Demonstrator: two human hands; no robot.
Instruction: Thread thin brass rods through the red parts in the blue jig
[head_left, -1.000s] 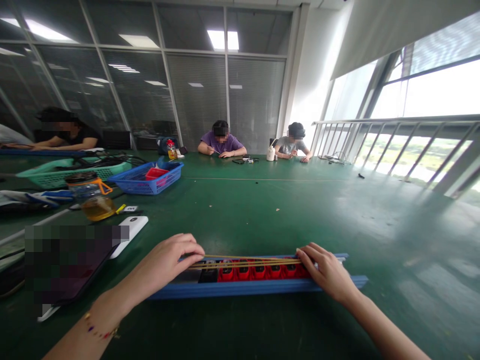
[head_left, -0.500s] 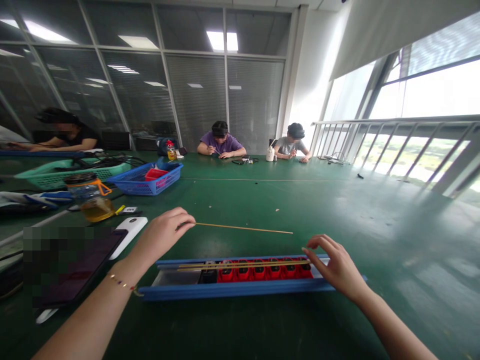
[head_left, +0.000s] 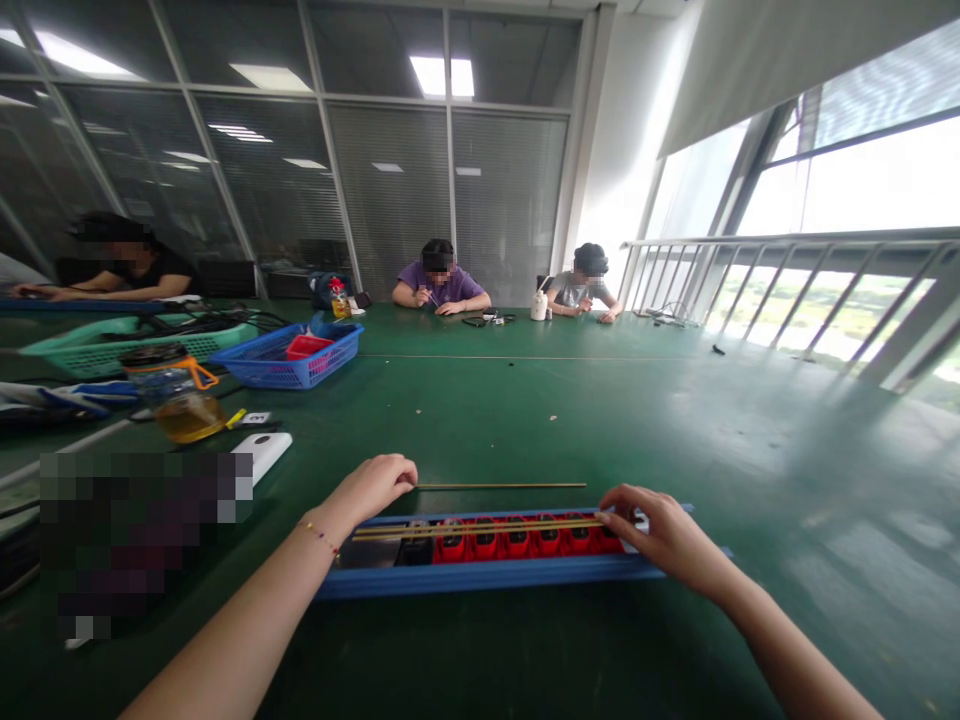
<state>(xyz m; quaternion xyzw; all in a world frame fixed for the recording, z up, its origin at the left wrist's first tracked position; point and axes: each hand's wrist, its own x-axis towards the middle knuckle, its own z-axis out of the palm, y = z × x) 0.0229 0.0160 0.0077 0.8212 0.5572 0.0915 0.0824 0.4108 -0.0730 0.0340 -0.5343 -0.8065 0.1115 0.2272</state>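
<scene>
My left hand (head_left: 379, 482) is closed in a pinch on one end of a thin wooden stick (head_left: 502, 486), which extends rightward just behind a long blue-edged tray (head_left: 495, 573). More thin wooden sticks (head_left: 465, 530) lie lengthwise over the tray, across red holders with black tops (head_left: 517, 543) and a black piece (head_left: 416, 545) at their left. At the tray's right end, my right hand (head_left: 664, 535) has its thumb and fingertips closed around the right ends of these sticks. The exact fingertip contact is partly hidden.
On the left are a blue basket (head_left: 296, 372) with a red container, a green basket (head_left: 75, 350) with cables, a jar of amber liquid (head_left: 187, 415) and a white device (head_left: 270, 455). Several people (head_left: 440, 280) sit across the green table (head_left: 465, 400).
My left hand has moved right and nearer to me, bringing its stick close to the tray's far edge. My right hand has shifted slightly left, its fingertips closing at the stick ends.
</scene>
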